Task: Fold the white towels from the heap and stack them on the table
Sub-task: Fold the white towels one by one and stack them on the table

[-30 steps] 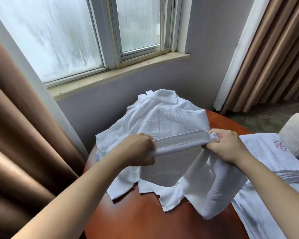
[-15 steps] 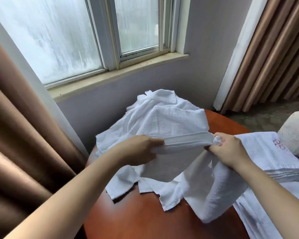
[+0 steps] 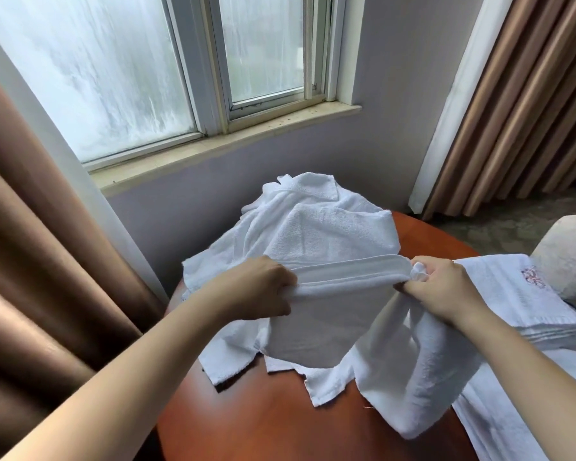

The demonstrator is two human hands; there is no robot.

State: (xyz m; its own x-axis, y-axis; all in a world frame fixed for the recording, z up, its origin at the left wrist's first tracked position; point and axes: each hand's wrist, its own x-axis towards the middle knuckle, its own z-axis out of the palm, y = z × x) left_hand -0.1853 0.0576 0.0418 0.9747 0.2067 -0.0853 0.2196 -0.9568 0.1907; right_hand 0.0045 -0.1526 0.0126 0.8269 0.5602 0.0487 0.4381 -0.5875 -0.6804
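Note:
A white towel [image 3: 330, 324] hangs in the air over the round wooden table [image 3: 280, 424]. My left hand [image 3: 260, 291] grips its top hem at the left end and my right hand [image 3: 443, 291] grips the right end, with the hem stretched taut between them. The rest of the towel droops down to the right onto the table. Behind it lies the heap of crumpled white towels [image 3: 316, 224]. To the right sits a stack of folded white towels [image 3: 526, 301] with a red embroidered mark on top.
Brown curtains [image 3: 30, 277] hang close on the left, with more curtains [image 3: 526, 104] at the right. A window and its sill [image 3: 220, 144] face me. A pale cushioned seat [image 3: 566, 254] stands beyond the stack. Another white cloth [image 3: 499, 427] lies at the lower right.
Both hands have kept hold of the hem. My left hand shifted its fingers along the hem and closed again; the drooping part of the towel swung slightly.

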